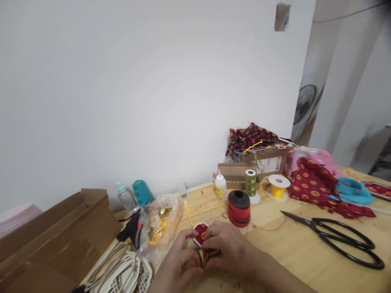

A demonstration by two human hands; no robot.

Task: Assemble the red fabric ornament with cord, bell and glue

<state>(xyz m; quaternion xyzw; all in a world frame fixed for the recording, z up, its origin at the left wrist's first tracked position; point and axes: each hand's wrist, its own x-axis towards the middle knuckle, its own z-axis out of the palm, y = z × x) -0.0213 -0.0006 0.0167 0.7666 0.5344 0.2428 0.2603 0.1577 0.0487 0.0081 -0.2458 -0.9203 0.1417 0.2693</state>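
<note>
While the small red cloth piece (201,232) is held low over the wooden table (305,252), it is pinched from both sides. The left hand (179,262) is curled around it with the fingers bent, and the right hand (229,248) is closed on it from the other side. A little gold thing (202,257) is seen between the two hands. A red spool (239,207) is stood just behind them. Black scissors (342,240) are laid well off to the right.

Both hands, the left hand (180,260) and right hand (227,246), pinched a small red fabric piece (201,233) over the worktop (299,248), near black scissors (339,238).
</note>
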